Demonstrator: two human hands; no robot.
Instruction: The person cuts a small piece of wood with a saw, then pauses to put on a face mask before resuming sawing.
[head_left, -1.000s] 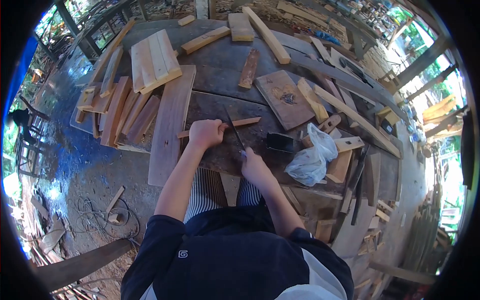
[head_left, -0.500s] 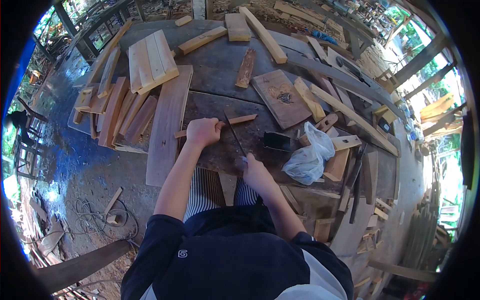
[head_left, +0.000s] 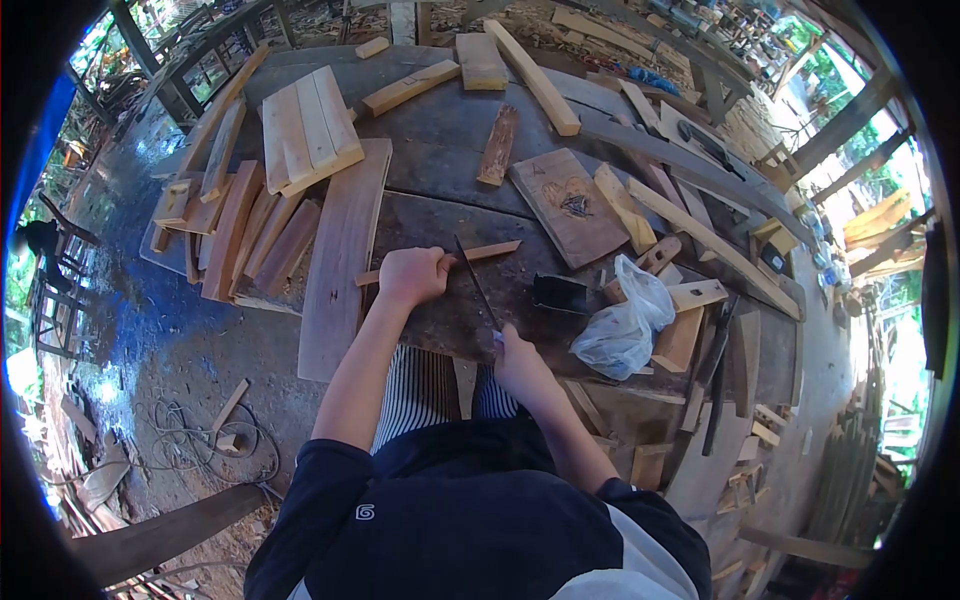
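STRIP AND BLADE ORIENTATION

The wood strip (head_left: 490,249) lies on the table (head_left: 440,170), long axis roughly 9 to 3 o'clock. The left hand (head_left: 412,275) grip is closed around it. The right hand (head_left: 515,350) grip clasps a thin blade (head_left: 475,285), tip toward 11 o'clock, crossing the strip.

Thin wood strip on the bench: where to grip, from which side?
Likely left of its middle, from above on the near side, as the left hand does: the strip lies flat and narrow, and the tool crosses it just right of there.
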